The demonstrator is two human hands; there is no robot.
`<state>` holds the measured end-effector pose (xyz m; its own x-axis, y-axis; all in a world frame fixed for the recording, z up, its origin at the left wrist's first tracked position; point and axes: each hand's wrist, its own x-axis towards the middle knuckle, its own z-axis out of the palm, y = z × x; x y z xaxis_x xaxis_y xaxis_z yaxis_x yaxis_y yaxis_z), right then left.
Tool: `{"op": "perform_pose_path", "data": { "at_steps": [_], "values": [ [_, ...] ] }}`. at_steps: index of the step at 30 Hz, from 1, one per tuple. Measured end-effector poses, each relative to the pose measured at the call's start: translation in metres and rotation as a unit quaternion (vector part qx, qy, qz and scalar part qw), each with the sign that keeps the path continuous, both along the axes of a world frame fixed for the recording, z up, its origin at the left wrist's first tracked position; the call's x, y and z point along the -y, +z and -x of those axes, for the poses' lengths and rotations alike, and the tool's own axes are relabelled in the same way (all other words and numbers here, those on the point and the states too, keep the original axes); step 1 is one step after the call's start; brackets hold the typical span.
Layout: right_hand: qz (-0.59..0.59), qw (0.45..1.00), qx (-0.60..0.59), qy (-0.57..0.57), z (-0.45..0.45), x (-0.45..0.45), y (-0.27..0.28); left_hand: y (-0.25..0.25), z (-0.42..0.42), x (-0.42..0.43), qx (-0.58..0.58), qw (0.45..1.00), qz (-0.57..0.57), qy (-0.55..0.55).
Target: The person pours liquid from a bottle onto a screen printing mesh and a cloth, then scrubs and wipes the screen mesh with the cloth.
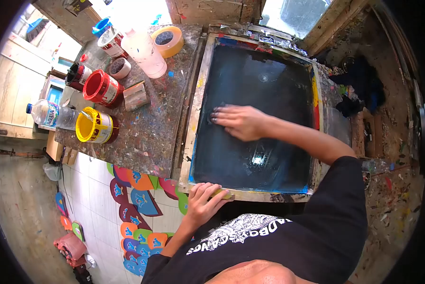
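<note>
Has the right hand [242, 124] laid palm down near the left side of a large, dark rectangular mesh panel [274, 99], fingers close together and pressing on a small dark wad [225, 105]; cannot tell whether it is clamped between fingers and thumb. Has the left hand [204, 204] closed on a small yellow-green block [224, 194] at the near left corner of a paint-stained wooden frame [193, 137] that borders the panel. Lies flat, this framed panel, just right of a paint-spattered counter [148, 130].

Near the counter's left edge and near left corner, holds a clear plastic bottle with a blue cap [56, 113] and an open yellow paint tub [98, 127]. Farther back, carries an open red tub [102, 89], a tall translucent bottle of pale pink liquid [146, 54] and, by the far edge, a yellowish tape roll [168, 41].
</note>
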<state>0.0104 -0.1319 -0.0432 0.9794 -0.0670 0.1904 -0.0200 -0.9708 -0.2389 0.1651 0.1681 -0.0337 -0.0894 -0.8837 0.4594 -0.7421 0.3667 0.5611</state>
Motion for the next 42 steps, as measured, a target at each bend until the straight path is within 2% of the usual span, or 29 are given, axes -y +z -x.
{"op": "perform_pose_path", "data": {
  "at_steps": [1, 3, 6, 7, 9, 11, 13, 15, 16, 17, 19, 20, 21, 23, 25, 26, 28, 29, 31, 32, 34, 35, 39, 41, 42],
  "values": [
    [-0.025, 0.996, -0.061, -0.053, 0.003, 0.016, 0.004, -0.002, 0.001, 0.0, -0.002, 1.0, 0.002, 0.002],
    [-0.019, 0.977, -0.054, -0.204, 0.002, 0.061, -0.003, -0.004, 0.001, 0.002, -0.005, 1.0, 0.006, 0.003],
    [-0.049, 0.969, -0.049, -0.238, -0.006, 0.054, -0.005, -0.001, -0.001, 0.003, 0.004, 1.0, 0.014, 0.002],
    [-0.101, 0.975, -0.07, -0.187, -0.003, 0.028, 0.001, 0.003, 0.001, 0.002, 0.0, 1.0, 0.015, 0.002],
    [-0.1, 0.989, -0.097, -0.051, -0.003, -0.022, 0.005, 0.002, 0.002, 0.003, -0.002, 1.0, 0.021, 0.003],
    [-0.088, 0.988, -0.124, -0.029, -0.004, -0.006, 0.011, 0.001, 0.002, 0.001, -0.002, 1.0, 0.007, 0.007],
    [-0.047, 0.98, -0.081, -0.176, -0.009, 0.049, -0.002, -0.003, 0.002, 0.003, 0.0, 1.0, 0.014, 0.007],
    [-0.025, 0.962, 0.005, -0.272, -0.009, 0.106, -0.016, 0.0, 0.001, -0.002, 0.003, 1.0, 0.01, 0.007],
    [0.002, 0.959, 0.025, -0.282, -0.014, 0.116, -0.028, 0.002, 0.001, 0.0, 0.004, 1.0, 0.009, 0.006],
    [0.031, 0.955, 0.047, -0.29, -0.019, 0.123, -0.038, 0.003, 0.001, 0.002, 0.005, 1.0, 0.012, 0.005],
    [-0.075, 0.968, -0.06, -0.234, -0.026, 0.073, 0.002, 0.001, 0.002, 0.001, 0.004, 1.0, 0.02, 0.005],
    [-0.071, 0.976, -0.081, -0.19, -0.025, 0.046, 0.006, 0.002, 0.002, 0.001, 0.004, 1.0, 0.017, 0.008],
    [-0.071, 0.983, -0.059, -0.156, -0.018, 0.028, -0.01, 0.004, 0.002, 0.001, 0.001, 1.0, 0.011, 0.008],
    [-0.068, 0.988, -0.044, -0.132, -0.003, 0.029, -0.002, 0.0, 0.003, 0.003, -0.005, 1.0, 0.021, 0.005],
    [-0.062, 0.965, -0.035, -0.254, 0.016, 0.079, -0.016, 0.002, 0.002, 0.0, 0.006, 1.0, 0.008, 0.001],
    [-0.092, 0.935, -0.059, -0.337, 0.024, 0.097, 0.006, 0.002, 0.001, 0.0, 0.013, 1.0, 0.005, 0.001],
    [0.012, 0.911, 0.031, -0.412, 0.059, 0.144, -0.039, 0.003, 0.001, -0.001, 0.015, 1.0, 0.005, -0.001],
    [0.014, 0.909, 0.034, -0.415, 0.068, 0.144, -0.038, 0.003, 0.001, -0.001, 0.013, 1.0, 0.004, 0.002],
    [-0.004, 0.86, 0.011, -0.51, 0.084, 0.132, -0.033, 0.001, 0.002, -0.001, 0.008, 1.0, 0.006, 0.004],
    [0.0, 0.86, 0.009, -0.51, 0.09, 0.121, -0.024, 0.0, 0.004, -0.001, 0.001, 1.0, 0.006, 0.012],
    [-0.048, 0.786, -0.095, -0.608, 0.094, 0.085, 0.002, 0.002, 0.004, -0.003, 0.0, 1.0, 0.009, 0.012],
    [-0.017, 0.789, -0.093, -0.608, 0.103, 0.076, -0.015, 0.002, 0.003, 0.0, 0.0, 1.0, 0.014, 0.007],
    [0.026, 0.816, -0.16, -0.554, 0.101, 0.03, -0.011, 0.005, 0.005, 0.001, -0.008, 1.0, 0.015, 0.004],
    [0.018, 0.809, -0.174, -0.561, 0.099, 0.056, -0.008, 0.006, 0.005, 0.0, 0.003, 1.0, 0.024, 0.014],
    [-0.02, 0.81, -0.13, -0.571, 0.1, 0.08, -0.01, 0.008, 0.004, 0.0, 0.007, 1.0, 0.02, 0.009]
  ]
}}
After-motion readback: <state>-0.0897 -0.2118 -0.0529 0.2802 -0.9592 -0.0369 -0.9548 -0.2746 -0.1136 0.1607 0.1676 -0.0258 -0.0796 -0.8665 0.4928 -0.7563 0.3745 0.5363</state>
